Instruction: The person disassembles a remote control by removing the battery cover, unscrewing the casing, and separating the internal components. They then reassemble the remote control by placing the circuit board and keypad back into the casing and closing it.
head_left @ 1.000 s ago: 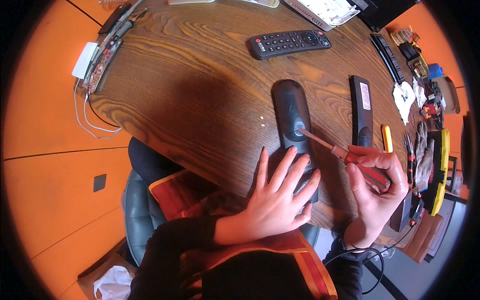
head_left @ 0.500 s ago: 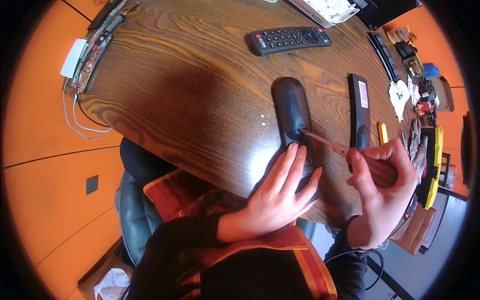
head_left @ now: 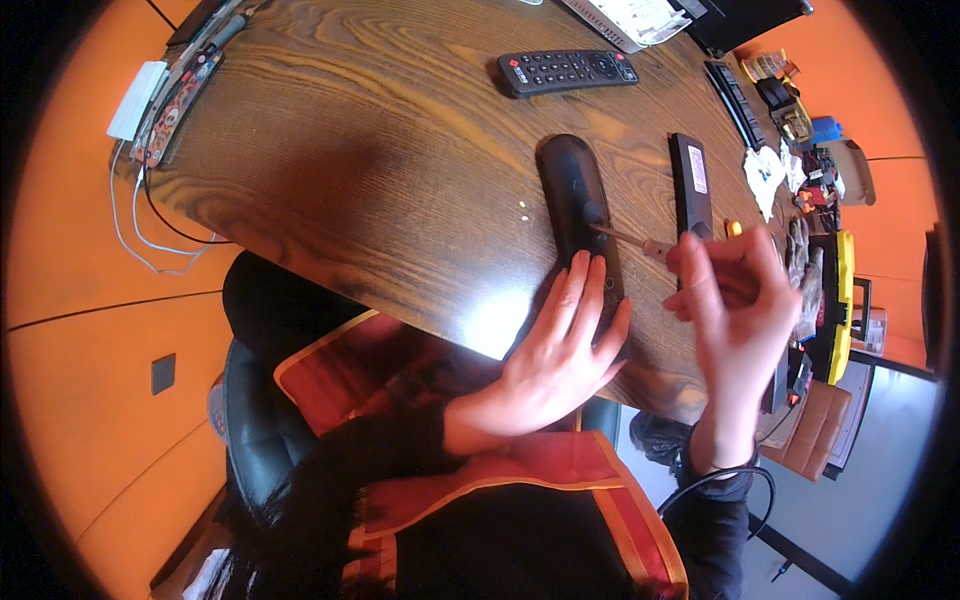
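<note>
A black remote control (head_left: 577, 185), its smooth back facing up, lies on the wooden table in front of me. My left hand (head_left: 555, 365) rests over its near end, fingers stretched out and pressed on the surface. From the right, my right hand (head_left: 735, 315) grips a screwdriver (head_left: 622, 236) by its dark reddish handle, mostly hidden in the fingers. Its slim shaft slants left, and the tip meets or nearly meets the remote around the middle of its back.
Farther off lies a second remote control (head_left: 567, 72), buttons up. A third black remote (head_left: 690, 180) with a white label is to the right. A white tray (head_left: 625, 25), a keyboard (head_left: 735, 105), gloves (head_left: 805, 265) and a yellow-edged case (head_left: 843, 300) line the far and right sides.
The whole view has shifted slightly. My right hand has turned and its fingers have changed position around the screwdriver handle. The tip stays at the remote; my left hand keeps its place on it.
</note>
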